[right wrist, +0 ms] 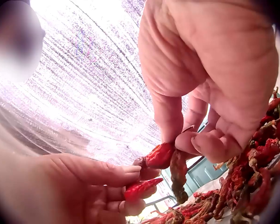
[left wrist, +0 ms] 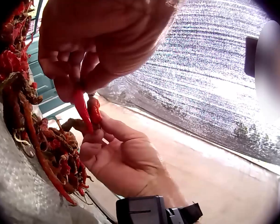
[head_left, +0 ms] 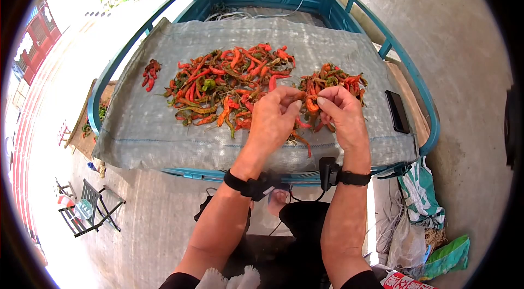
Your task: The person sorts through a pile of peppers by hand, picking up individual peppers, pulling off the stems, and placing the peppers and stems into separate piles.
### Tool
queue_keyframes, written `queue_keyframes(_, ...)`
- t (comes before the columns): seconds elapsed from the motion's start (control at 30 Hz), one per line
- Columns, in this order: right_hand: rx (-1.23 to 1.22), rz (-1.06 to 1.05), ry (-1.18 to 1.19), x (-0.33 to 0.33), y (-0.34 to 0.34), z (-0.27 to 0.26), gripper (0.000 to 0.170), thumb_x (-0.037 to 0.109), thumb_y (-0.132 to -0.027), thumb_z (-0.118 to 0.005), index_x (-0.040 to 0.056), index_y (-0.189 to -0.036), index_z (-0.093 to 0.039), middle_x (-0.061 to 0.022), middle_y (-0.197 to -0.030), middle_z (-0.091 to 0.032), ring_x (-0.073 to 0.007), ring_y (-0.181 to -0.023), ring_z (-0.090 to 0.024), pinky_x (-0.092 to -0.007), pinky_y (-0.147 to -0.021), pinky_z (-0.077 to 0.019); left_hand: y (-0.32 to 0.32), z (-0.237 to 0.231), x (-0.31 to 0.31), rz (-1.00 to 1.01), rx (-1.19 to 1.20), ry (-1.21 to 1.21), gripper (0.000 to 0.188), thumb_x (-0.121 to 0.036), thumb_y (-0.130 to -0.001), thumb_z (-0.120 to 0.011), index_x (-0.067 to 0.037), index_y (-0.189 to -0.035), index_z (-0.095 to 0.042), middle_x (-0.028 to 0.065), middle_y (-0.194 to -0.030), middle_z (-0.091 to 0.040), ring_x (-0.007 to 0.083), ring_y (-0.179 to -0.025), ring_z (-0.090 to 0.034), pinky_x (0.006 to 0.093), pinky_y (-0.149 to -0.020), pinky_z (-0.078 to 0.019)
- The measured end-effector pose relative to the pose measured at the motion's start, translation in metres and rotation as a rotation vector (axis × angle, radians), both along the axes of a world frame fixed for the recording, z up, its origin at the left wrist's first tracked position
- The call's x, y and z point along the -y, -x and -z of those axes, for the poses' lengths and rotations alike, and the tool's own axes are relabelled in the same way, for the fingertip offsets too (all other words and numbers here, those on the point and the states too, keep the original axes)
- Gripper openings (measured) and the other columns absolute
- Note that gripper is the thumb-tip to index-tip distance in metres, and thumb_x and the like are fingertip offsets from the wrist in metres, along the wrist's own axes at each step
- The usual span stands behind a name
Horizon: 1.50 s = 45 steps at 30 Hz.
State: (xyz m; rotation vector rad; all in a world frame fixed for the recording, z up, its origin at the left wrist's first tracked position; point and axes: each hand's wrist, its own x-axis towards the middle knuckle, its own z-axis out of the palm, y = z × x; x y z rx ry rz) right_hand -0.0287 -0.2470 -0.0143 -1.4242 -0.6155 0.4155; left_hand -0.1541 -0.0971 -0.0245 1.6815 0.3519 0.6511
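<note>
Both hands meet over the front of a grey woven sheet (head_left: 147, 125) spread on a cart. My left hand (head_left: 273, 119) curls round a bright red chili pepper (right wrist: 142, 189), while its thumb and fingertip touch the dark end of a wrinkled red chili pepper (right wrist: 160, 156). That wrinkled pepper is pinched by my right hand (head_left: 345, 114), which also has a brownish chili pepper (right wrist: 178, 176) hanging by its fingers. Behind the left hand lies a large heap of red, orange and green chili peppers (head_left: 218, 78). A smaller heap (head_left: 330, 75) lies just behind the right hand.
A few red peppers (head_left: 149, 75) lie apart at the sheet's left. A black phone (head_left: 397, 111) rests near its right edge. The cart's teal rails (head_left: 406, 65) curve round both sides. A folding stool (head_left: 93, 210) stands at the left, and sacks (head_left: 423, 193) lie on the floor at the right.
</note>
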Motion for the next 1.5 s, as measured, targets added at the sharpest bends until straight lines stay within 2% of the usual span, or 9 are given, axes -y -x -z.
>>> queue_keyframes(0.07,-0.035,-0.003,0.002,-0.002,0.000,0.002,0.015,0.012,-0.098,-0.078,0.0033,-0.107,-0.070,0.0009,-0.082,-0.068,-0.0070,-0.069,-0.062,-0.0240,-0.060,-0.0499,-0.001,0.002,-0.001,0.036,0.008,0.018,0.028,-0.008,-0.102,-0.069,0.000,-0.129,-0.072,0.0029,-0.097,-0.074,0.0115,-0.085,-0.067,0.0303,-0.078,-0.0571)
queue_keyframes(0.17,-0.091,0.011,-0.046,-0.007,0.002,0.003,0.015,0.013,-0.099,-0.078,0.0039,-0.108,-0.070,0.0004,-0.085,-0.068,-0.0079,-0.071,-0.063,-0.0244,-0.062,-0.0513,-0.003,0.004,-0.001,0.068,0.037,0.083,0.031,-0.010,-0.103,-0.067,0.005,-0.130,-0.070,0.0132,-0.100,-0.077,0.0151,-0.084,-0.073,0.0331,-0.077,-0.0594)
queue_keyframes(0.37,-0.210,0.010,-0.198,-0.013,0.006,0.006,0.016,0.012,-0.100,-0.077,0.0043,-0.111,-0.070,-0.0009,-0.092,-0.069,-0.0099,-0.075,-0.065,-0.0258,-0.065,-0.0545,0.000,0.001,-0.001,0.160,0.034,0.091,0.046,-0.025,-0.109,-0.059,0.005,-0.144,-0.061,0.0160,-0.113,-0.074,0.0174,-0.090,-0.072,0.0341,-0.083,-0.0579)
queue_keyframes(0.67,-0.265,-0.080,-0.295,-0.027,0.013,0.010,0.013,0.006,-0.102,-0.073,0.0020,-0.113,-0.067,-0.0044,-0.099,-0.072,-0.0128,-0.080,-0.069,-0.0293,-0.070,-0.0604,-0.012,0.015,0.001,0.039,0.095,0.027,0.046,-0.033,-0.110,-0.060,0.005,-0.135,-0.063,0.0240,-0.104,-0.076,0.0313,-0.092,-0.075,0.0428,-0.084,-0.0567)
queue_keyframes(0.87,-0.290,-0.100,-0.324,-0.031,0.019,0.007,0.012,0.005,-0.102,-0.072,0.0017,-0.112,-0.066,-0.0059,-0.100,-0.073,-0.0139,-0.081,-0.070,-0.0291,-0.071,-0.0604,-0.003,-0.001,0.006,-0.132,-0.003,-0.219,0.038,-0.031,-0.111,-0.059,0.001,-0.130,-0.063,0.0240,-0.099,-0.076,0.0437,-0.095,-0.074,0.0493,-0.081,-0.0561)
queue_keyframes(0.97,-0.295,-0.086,-0.308,-0.031,0.020,0.007,0.012,0.004,-0.102,-0.072,0.0019,-0.111,-0.066,-0.0060,-0.099,-0.073,-0.0139,-0.081,-0.070,-0.0292,-0.071,-0.0604,-0.003,-0.001,0.008,-0.153,0.023,-0.248,0.035,-0.029,-0.111,-0.058,0.000,-0.130,-0.063,0.0252,-0.099,-0.075,0.0454,-0.094,-0.073,0.0509,-0.080,-0.0557)
queue_keyframes(1.17,-0.218,-0.063,-0.221,-0.031,0.021,0.005,0.013,0.002,-0.100,-0.073,0.0021,-0.111,-0.066,-0.0060,-0.097,-0.073,-0.0135,-0.081,-0.071,-0.0290,-0.071,-0.0606,-0.004,0.001,0.007,-0.099,0.019,-0.083,0.033,-0.024,-0.110,-0.058,0.000,-0.132,-0.061,0.0250,-0.096,-0.075,0.0427,-0.090,-0.074,0.0488,-0.078,-0.0549)
queue_keyframes(1.37,-0.041,-0.035,-0.059,-0.028,0.028,-0.006,0.016,0.008,-0.100,-0.075,0.0043,-0.113,-0.067,-0.0011,-0.093,-0.069,-0.0094,-0.076,-0.068,-0.0240,-0.064,-0.0531,0.000,-0.007,0.005,-0.106,0.000,-0.004,0.030,-0.023,-0.110,-0.059,0.000,-0.129,-0.062,0.0192,-0.090,-0.074,0.0317,-0.080,-0.072,0.0447,-0.074,-0.0543)
queue_keyframes(1.5,0.079,0.157,0.032,-0.017,0.023,-0.014,0.015,0.010,-0.099,-0.076,0.0039,-0.110,-0.069,-0.0009,-0.093,-0.070,-0.0080,-0.071,-0.065,-0.0239,-0.058,-0.0483,0.004,-0.007,-0.011,-0.157,-0.012,-0.067,0.029,-0.023,-0.109,-0.061,0.001,-0.126,-0.063,0.0154,-0.085,-0.072,0.0268,-0.075,-0.070,0.0423,-0.070,-0.0535)
